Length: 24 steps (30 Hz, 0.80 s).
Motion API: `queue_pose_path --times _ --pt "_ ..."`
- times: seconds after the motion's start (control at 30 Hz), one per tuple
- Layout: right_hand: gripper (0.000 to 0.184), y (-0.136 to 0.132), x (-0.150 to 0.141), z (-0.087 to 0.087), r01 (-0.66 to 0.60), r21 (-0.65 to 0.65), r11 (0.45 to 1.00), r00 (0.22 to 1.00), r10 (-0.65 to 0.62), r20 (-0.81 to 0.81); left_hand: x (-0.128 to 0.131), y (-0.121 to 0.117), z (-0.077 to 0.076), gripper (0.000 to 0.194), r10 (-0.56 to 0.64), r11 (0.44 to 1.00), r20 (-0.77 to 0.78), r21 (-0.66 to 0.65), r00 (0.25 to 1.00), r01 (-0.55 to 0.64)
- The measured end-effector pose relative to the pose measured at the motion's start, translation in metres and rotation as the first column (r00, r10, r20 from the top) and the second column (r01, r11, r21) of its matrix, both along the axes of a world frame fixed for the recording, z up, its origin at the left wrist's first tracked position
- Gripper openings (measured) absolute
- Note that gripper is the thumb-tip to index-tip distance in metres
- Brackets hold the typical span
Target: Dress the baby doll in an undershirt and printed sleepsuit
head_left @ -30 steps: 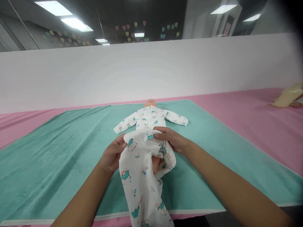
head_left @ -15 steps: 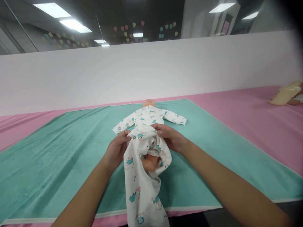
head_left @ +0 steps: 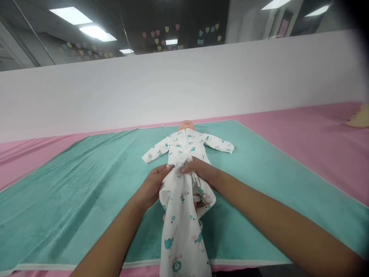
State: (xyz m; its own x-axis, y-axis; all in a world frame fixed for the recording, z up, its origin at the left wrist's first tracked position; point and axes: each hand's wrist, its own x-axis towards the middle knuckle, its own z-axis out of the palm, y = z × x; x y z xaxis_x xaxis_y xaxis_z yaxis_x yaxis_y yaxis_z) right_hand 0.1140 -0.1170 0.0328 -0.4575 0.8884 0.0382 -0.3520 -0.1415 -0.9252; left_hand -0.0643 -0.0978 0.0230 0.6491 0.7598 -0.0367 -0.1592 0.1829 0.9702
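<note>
A baby doll (head_left: 186, 125) lies on its back on a teal towel (head_left: 72, 184), head toward the far wall. It wears a white romper (head_left: 186, 144) printed with teal animals, sleeves spread to both sides. My left hand (head_left: 152, 184) and my right hand (head_left: 201, 171) both grip the romper's loose lower fabric at the doll's hips, fingertips nearly meeting. The fabric's leg part (head_left: 181, 231) hangs toward me over the towel's near edge. The doll's legs are almost hidden by the cloth.
The teal towel lies on a pink sheet (head_left: 302, 134) that covers the long surface. A white partition (head_left: 173, 84) runs along the back. A beige object (head_left: 359, 120) lies at the far right edge of the pink sheet.
My hands have come closer together and drawn the fabric up over the doll's legs. The bare leg that showed in the opening is now nearly covered.
</note>
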Motion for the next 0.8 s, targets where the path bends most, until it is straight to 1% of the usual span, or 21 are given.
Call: queue_pose_path --times 0.03,0.1,0.13,0.17,0.23,0.27,0.3,0.33,0.37,0.4,0.43,0.47,0.53,0.57,0.6,0.63,0.67,0.7,0.77,0.8 --pt "0.011 0.000 0.000 -0.004 0.025 -0.009 1.000 0.999 -0.026 -0.045 -0.002 0.001 0.000 0.028 -0.078 0.997 -0.040 0.015 0.996 0.078" --pt "0.010 0.000 -0.001 -0.009 0.062 -0.014 0.998 0.996 -0.063 -0.069 -0.005 0.001 0.000 0.027 -0.220 0.974 -0.108 0.025 0.969 0.224" --pt "0.012 -0.001 -0.002 -0.009 0.078 -0.016 0.997 0.996 -0.079 -0.050 -0.005 0.002 0.000 0.026 -0.243 0.969 -0.109 0.022 0.964 0.247" --pt "0.015 -0.001 -0.003 -0.009 0.081 -0.014 0.997 0.997 -0.082 -0.016 -0.005 0.002 0.000 0.024 -0.218 0.976 -0.076 0.014 0.973 0.219" --pt "0.021 -0.002 -0.004 -0.006 0.034 0.005 0.999 0.995 -0.034 0.090 -0.003 0.002 0.000 0.018 -0.055 0.998 0.060 -0.029 0.997 0.057" --pt "0.023 -0.003 -0.005 -0.003 -0.023 0.018 1.000 0.987 0.019 0.159 -0.002 0.003 0.000 0.016 0.032 0.998 0.127 -0.060 0.991 -0.025" --pt "0.025 -0.003 -0.005 -0.001 -0.103 0.025 0.994 0.967 0.094 0.237 0.000 0.003 0.000 0.016 0.093 0.993 0.170 -0.089 0.981 -0.079" --pt "0.026 -0.004 -0.006 0.001 -0.197 0.021 0.980 0.932 0.181 0.315 0.001 0.003 0.001 0.017 0.123 0.989 0.185 -0.108 0.975 -0.104" --pt "0.026 -0.004 -0.006 0.003 -0.275 0.010 0.961 0.893 0.252 0.372 0.001 0.003 0.002 0.019 0.127 0.988 0.175 -0.115 0.976 -0.108" --pt "0.027 -0.005 -0.006 0.004 -0.315 0.004 0.949 0.872 0.288 0.397 0.001 0.003 0.003 0.020 0.117 0.989 0.149 -0.108 0.982 -0.101" --pt "0.028 -0.006 -0.006 0.004 -0.313 0.008 0.950 0.876 0.286 0.388 0.000 0.003 0.004 0.021 0.095 0.992 0.111 -0.089 0.989 -0.085" --pt "0.029 -0.006 -0.007 0.003 -0.266 0.021 0.964 0.905 0.242 0.351 -0.002 0.002 0.006 0.022 0.059 0.997 0.063 -0.056 0.996 -0.056" --pt "0.028 -0.007 -0.007 0.000 -0.087 0.032 0.996 0.971 0.078 0.228 -0.006 0.002 0.009 0.023 -0.053 0.998 -0.065 0.023 0.996 0.055" --pt "0.027 -0.007 -0.006 -0.002 -0.008 0.019 1.000 0.985 0.004 0.170 -0.008 0.003 0.010 0.025 -0.119 0.991 -0.134 0.050 0.984 0.127" --pt "0.025 -0.007 -0.006 -0.005 0.042 0.000 0.999 0.991 -0.041 0.128 -0.010 0.003 0.010 0.026 -0.171 0.981 -0.186 0.061 0.968 0.185" --pt "0.022 -0.007 -0.006 -0.007 0.067 -0.018 0.998 0.994 -0.065 0.093 -0.011 0.003 0.010 0.025 -0.198 0.975 -0.204 0.058 0.959 0.214" --pt "0.021 -0.007 -0.006 -0.009 0.069 -0.029 0.997 0.996 -0.068 0.057 -0.011 0.003 0.009 0.024 -0.194 0.977 -0.182 0.050 0.964 0.207" --pt "0.021 -0.007 -0.006 -0.010 0.052 -0.029 0.998 0.998 -0.051 0.021 -0.010 0.003 0.008 0.022 -0.163 0.985 -0.125 0.037 0.979 0.169" --pt "0.024 -0.007 -0.006 -0.010 -0.014 0.000 1.000 0.999 0.014 -0.035 -0.005 0.001 0.007 0.024 -0.062 0.998 0.030 -0.020 0.998 0.063" --pt "0.026 -0.007 -0.006 -0.009 -0.063 0.023 0.998 0.997 0.063 -0.035 -0.002 0.000 0.006 0.026 -0.017 0.998 0.092 -0.065 0.996 0.023"
